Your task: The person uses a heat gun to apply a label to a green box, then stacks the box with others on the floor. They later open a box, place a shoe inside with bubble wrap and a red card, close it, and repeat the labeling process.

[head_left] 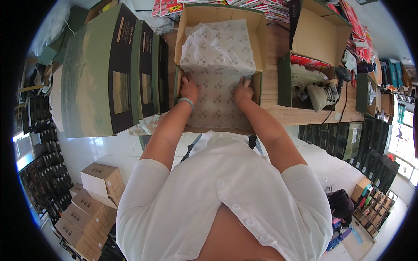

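Tissue paper (pixel 216 65), white with a faint pattern, lines an open shoebox (pixel 257 85) on the wooden table (pixel 300 115) straight ahead. Left hand (pixel 189 89) and right hand (pixel 243 92) both press down on the paper at the fold line, fingers curled flat against it, pinching nothing visible. Silver bracelet (pixel 186 101) on left wrist. Stack of green-and-black boxes (pixel 109 74) just left; another open box with a white shoe (pixel 321 95) right. Brown cartons (pixel 93 204) on the floor, lower left.
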Motion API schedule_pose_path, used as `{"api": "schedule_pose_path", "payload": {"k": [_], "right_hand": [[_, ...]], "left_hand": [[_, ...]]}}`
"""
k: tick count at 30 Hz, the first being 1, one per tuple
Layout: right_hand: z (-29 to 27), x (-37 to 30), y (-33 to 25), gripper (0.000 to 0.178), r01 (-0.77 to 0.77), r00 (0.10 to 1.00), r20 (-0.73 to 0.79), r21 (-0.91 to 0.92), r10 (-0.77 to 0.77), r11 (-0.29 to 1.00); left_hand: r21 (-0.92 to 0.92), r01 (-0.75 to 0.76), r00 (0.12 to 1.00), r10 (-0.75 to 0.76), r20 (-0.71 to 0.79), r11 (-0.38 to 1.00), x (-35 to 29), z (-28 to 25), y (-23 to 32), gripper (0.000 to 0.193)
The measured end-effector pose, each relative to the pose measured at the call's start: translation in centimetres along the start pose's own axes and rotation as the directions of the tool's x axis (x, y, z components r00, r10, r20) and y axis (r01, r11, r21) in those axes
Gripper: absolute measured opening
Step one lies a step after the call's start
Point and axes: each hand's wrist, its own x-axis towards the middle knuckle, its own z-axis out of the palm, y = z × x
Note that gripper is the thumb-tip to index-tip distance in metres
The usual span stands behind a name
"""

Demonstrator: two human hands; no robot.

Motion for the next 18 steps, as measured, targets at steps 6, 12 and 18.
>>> {"api": "schedule_pose_path", "payload": {"k": [6, 12, 18], "right_hand": [[-1.2, -0.7, 0.5, 0.098, 0.024, 0.999, 0.043, 0.015, -0.024, 1.0], [-0.3, 0.2, 0.7, 0.099, 0.031, 0.993, 0.118, -0.063, -0.024, 0.998], [3.4, -1.4, 1.3, 0.124, 0.127, 0.97, -0.189, -0.129, -0.15, 0.984]], "left_hand": [[0.052, 0.055, 0.993, -0.06, 0.099, 0.997, 1.2, 0.0, -0.1, 0.097], [0.451, 0.053, 0.998, -0.035, -0.048, 0.891, 1.0, 2.1, 1.0, 0.094], [0.5, -0.499, 0.823, 0.567, 0.019, 0.708, -2.4, 1.1, -0.3, 0.087]]}}
